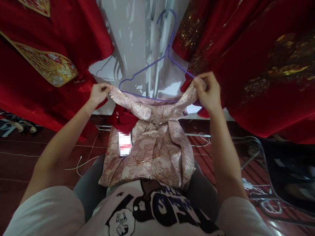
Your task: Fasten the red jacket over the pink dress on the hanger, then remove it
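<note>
A pink brocade dress [145, 157] with gold patterning lies across my lap, its wide neckline band pulled out between both hands. My left hand [99, 95] pinches the left end of that band. At the other end, my right hand [209, 90] grips the band between thumb and curled fingers, close to the right arm of a purple hanger [149, 66]. The hanger's lower bar runs behind the neckline, and its hook points up. A dark red fabric piece [124, 119] lies on the dress's left side, with a blurred white tag [125, 144] below it.
Red garments with gold embroidery hang at the left [88, 39] and right [236, 91]. A black chair [290, 170] with a metal frame stands at the right. White cables [82, 164] lie on the red tiled floor; shoes [23, 126] are at far left.
</note>
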`<state>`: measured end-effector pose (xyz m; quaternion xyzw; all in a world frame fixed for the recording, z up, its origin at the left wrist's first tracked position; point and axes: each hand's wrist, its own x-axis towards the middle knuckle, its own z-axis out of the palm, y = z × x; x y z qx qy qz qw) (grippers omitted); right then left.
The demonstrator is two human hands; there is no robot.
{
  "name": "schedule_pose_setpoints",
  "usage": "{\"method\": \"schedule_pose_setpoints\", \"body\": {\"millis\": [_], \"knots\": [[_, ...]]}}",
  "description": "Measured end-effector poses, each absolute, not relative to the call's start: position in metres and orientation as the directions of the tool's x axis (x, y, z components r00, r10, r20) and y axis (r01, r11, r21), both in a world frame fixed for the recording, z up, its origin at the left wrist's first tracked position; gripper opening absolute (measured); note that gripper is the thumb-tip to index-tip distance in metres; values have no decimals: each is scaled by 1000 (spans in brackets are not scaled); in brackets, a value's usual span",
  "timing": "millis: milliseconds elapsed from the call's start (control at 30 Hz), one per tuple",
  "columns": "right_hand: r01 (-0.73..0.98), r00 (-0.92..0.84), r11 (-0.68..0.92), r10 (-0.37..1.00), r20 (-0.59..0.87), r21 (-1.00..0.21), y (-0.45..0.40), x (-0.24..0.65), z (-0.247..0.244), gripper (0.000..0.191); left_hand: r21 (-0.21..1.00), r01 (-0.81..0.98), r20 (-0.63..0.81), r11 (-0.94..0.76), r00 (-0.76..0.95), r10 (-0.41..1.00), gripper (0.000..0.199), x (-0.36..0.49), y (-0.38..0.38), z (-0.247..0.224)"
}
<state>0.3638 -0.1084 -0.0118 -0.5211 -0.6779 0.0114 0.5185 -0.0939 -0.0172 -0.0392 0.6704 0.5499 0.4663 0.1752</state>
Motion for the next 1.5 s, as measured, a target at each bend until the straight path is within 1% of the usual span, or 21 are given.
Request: {"method": "schedule_pose_setpoints", "body": {"millis": [67, 233, 267, 333, 433, 533, 633, 667, 733, 800, 833, 900, 967, 1033, 1100, 1167, 1233, 1267, 1300, 1433, 1500], "knots": [[685, 78, 460, 725, 685, -565, -108, 364, -11, 32, 726, 566, 482, -391, -14, 876, 12, -88, -15, -31], [661, 71, 469, 738, 671, -586, -108, 364, -11, 29, 641, 485, 615, -595, 139, 776, 15, -49, -11, -8], [657, 72, 469, 740, 669, -590, -109, 364, -11, 29, 634, 471, 615, -614, 174, 769, 15, -39, -10, -5], [650, 76, 469, 743, 665, -598, -109, 363, -12, 29, 660, 429, 592, -616, 207, 779, 21, -22, -9, -3], [633, 79, 478, 742, 666, -608, -110, 362, -12, 29, 727, 353, 557, -589, 198, 807, 30, -13, -4, -6], [632, 83, 477, 742, 665, -611, -111, 360, -12, 31, 825, 267, 496, -499, 83, 864, 26, -27, 4, -15], [656, 97, 451, 744, 661, -605, -112, 358, -11, 32, 925, 216, 331, -311, -62, 942, 14, -46, 5, -32], [667, 104, 442, 742, 663, -600, -113, 357, -11, 31, 946, 218, 264, -242, -79, 961, 15, -50, 2, -39], [688, 113, 425, 737, 666, -588, -115, 355, -11, 30, 959, 255, 142, -125, -53, 988, 27, -52, -10, -55], [707, 117, 411, 734, 669, -575, -116, 353, -11, 29, 934, 351, 57, -69, 44, 997, 43, -47, -27, -72], [714, 114, 406, 736, 667, -570, -117, 353, -11, 30, 895, 436, 63, -89, 72, 995, 50, -43, -35, -80], [725, 107, 399, 741, 663, -562, -118, 353, -10, 32, 763, 617, 175, -192, 89, 981, 60, -35, -50, -92], [730, 103, 392, 747, 657, -560, -118, 353, -9, 34, 624, 733, 294, -271, 101, 950, 61, -32, -60, -96], [726, 104, 391, 751, 652, -566, -118, 354, -9, 35, 541, 790, 363, -290, 92, 927, 58, -37, -62, -93], [714, 104, 398, 754, 649, -576, -117, 355, -10, 35, 502, 815, 379, -288, 93, 921, 51, -50, -57, -84], [699, 98, 411, 755, 648, -585, -116, 355, -10, 36, 478, 821, 349, -313, 150, 925, 33, -67, -48, -74], [695, 93, 417, 756, 648, -586, -115, 356, -11, 36, 497, 805, 301, -323, 189, 935, 13, -84, -37, -65], [698, 92, 416, 755, 649, -583, -115, 356, -12, 36, 516, 798, 280, -313, 189, 941, 8, -90, -33, -61], [703, 93, 413, 754, 650, -579, -114, 356, -12, 36, 547, 783, 265, -295, 172, 949, 6, -95, -28, -57], [719, 97, 399, 753, 651, -569, -114, 355, -13, 35, 701, 690, 251, -180, -3, 968, 18, -89, -13, -36], [717, 102, 401, 749, 655, -570, -115, 354, -11, 35, 719, 684, 254, -124, -93, 963, 30, -74, -7, -19]]}}
